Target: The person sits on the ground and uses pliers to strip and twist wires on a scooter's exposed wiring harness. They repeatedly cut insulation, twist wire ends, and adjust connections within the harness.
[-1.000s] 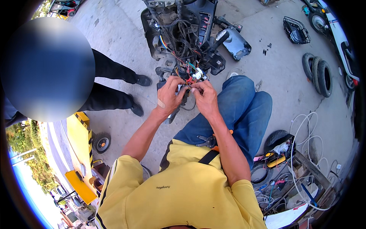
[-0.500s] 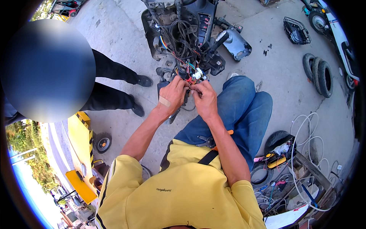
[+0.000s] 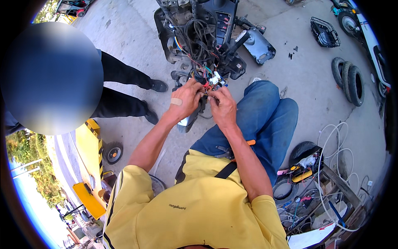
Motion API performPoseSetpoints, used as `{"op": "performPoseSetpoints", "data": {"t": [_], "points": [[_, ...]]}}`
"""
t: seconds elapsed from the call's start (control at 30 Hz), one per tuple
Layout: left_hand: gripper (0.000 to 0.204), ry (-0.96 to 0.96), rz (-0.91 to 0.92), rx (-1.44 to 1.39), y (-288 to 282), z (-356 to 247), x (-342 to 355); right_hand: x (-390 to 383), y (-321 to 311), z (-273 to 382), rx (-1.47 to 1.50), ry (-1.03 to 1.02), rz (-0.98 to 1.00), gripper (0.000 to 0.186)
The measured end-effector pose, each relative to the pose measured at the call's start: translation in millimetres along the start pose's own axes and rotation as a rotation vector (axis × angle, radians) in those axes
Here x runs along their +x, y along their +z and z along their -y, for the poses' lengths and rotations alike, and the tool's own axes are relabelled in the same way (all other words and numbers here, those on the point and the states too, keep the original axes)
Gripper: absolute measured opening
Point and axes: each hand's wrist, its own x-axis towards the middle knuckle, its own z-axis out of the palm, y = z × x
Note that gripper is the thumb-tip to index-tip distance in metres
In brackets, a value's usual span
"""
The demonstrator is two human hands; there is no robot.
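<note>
A partly dismantled dark scooter (image 3: 188,35) fills the top middle, its black cables and coloured wires exposed. At its near end is a cluster of white connectors (image 3: 215,78) with red and other coloured wires. My left hand (image 3: 185,99), with an adhesive strip on its back, pinches thin wires (image 3: 207,91) just below that cluster. Opposite it, my right hand (image 3: 223,107) has its thumb and forefinger closed on the same wires. The exact piece between my fingertips is too small to make out. Pliers (image 3: 224,152) with orange handles lie at my waist, partly behind my right forearm.
A person in black trousers (image 3: 120,103) stands at left beside a yellow machine (image 3: 87,151) and a wheel (image 3: 113,154). A grey panel (image 3: 259,45), wire basket (image 3: 323,31) and stacked tyres (image 3: 348,81) lie at upper right. A cluttered heap with white hose (image 3: 340,178) is at lower right.
My left hand has shifted slightly and turned a little at the wires, while my right hand stays almost in place. Both keep their pinch. The whole view has drifted slightly.
</note>
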Motion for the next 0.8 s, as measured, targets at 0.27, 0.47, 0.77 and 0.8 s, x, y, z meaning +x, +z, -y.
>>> {"op": "performPoseSetpoints", "data": {"t": [0.27, 0.47, 0.77, 0.8], "points": [[0.011, 0.018, 0.158, -0.332, 3.2, 25.3, 15.9, 6.6, 0.8, -3.0, 0.12, 0.166, 0.048, 0.01], [0.018, 0.072, 0.009, -0.034, -2.3, -2.1, 6.9, 14.2, -4.8, -5.9, 0.169, 0.243, 0.096, 0.014], [0.021, 0.354, -0.28, 0.207, 2.7, 0.4, 3.8, 20.5, -4.9, -9.7, 0.165, 0.274, 0.154, 0.017], [0.022, 0.382, -0.298, 0.232, 3.1, 1.2, 4.5, 21.8, -5.5, -10.3, 0.165, 0.277, 0.159, 0.018]]}}
